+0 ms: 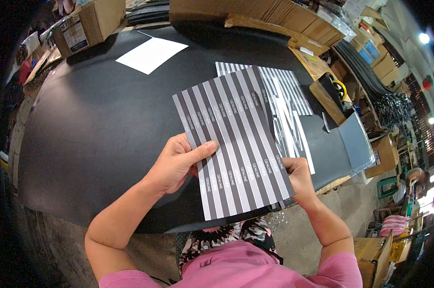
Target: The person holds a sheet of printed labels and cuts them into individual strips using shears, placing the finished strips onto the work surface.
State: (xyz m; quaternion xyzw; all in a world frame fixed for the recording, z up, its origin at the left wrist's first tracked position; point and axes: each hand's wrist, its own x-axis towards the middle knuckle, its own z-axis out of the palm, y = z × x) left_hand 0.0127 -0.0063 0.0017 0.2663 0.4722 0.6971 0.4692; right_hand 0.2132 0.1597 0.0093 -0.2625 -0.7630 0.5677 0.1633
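A grey-and-white striped sheet, printed with rows of "GENUINE LEATHER", is held tilted above the black table. My left hand is closed on its left edge, the thumb on the face and the fingers behind. At the lower right edge my right hand is closed on the same sheet, its fingertips partly hidden behind it. Beyond the held sheet, another striped sheet lies on the table, with loose white and grey strips lying in front of it.
The black tabletop spreads to the left, with a white sheet near its far side. On the right are a tape dispenser and a clear plastic sleeve. Cardboard boxes stand along the back; a person is in the right background.
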